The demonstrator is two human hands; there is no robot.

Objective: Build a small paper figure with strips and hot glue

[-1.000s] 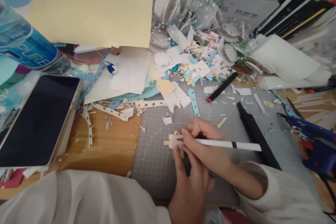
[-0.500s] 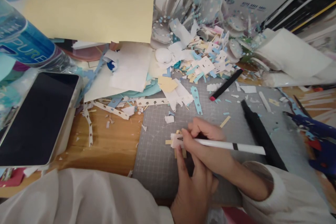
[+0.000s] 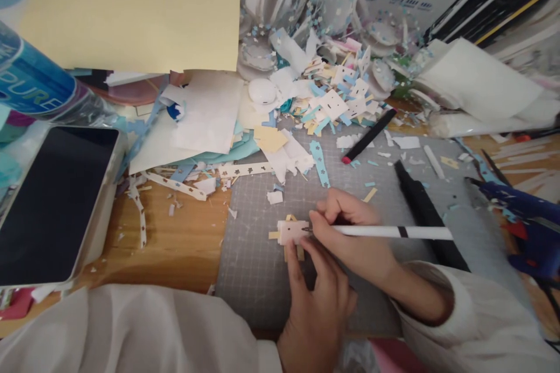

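While the right hand (image 3: 356, 242) pinches a white pen (image 3: 422, 232) close to its tip, I see over the head feed that the left hand (image 3: 315, 306) lies just beside it, two leading fingers spread in a narrow V with their ends at the near edge of a small white card (image 3: 294, 235); how hard they press I cannot tell. The card lies on the grey cutting mat (image 3: 247, 288), yellow strips (image 3: 273, 235) jutting out around it; one dark dot (image 3: 289, 229) shows on it, and the pen's tip is at its right end, though whether it touches I cannot make out. For a clean mark, I would want the fingers firm on the card's edge but clear of any wet ink; the side of the right hand should rest steadily, so that only the tip moves; a short, light touch would suit so small a surface, since a long press may blot. Nearby lie loose scraps (image 3: 275, 197), which I would not let slip under the card; farther out are a black pen (image 3: 370, 137) with a red end, a heap of paper pieces (image 3: 335, 104), a blue glue gun (image 3: 518, 204) and, well apart on the left, a phone (image 3: 56, 201).
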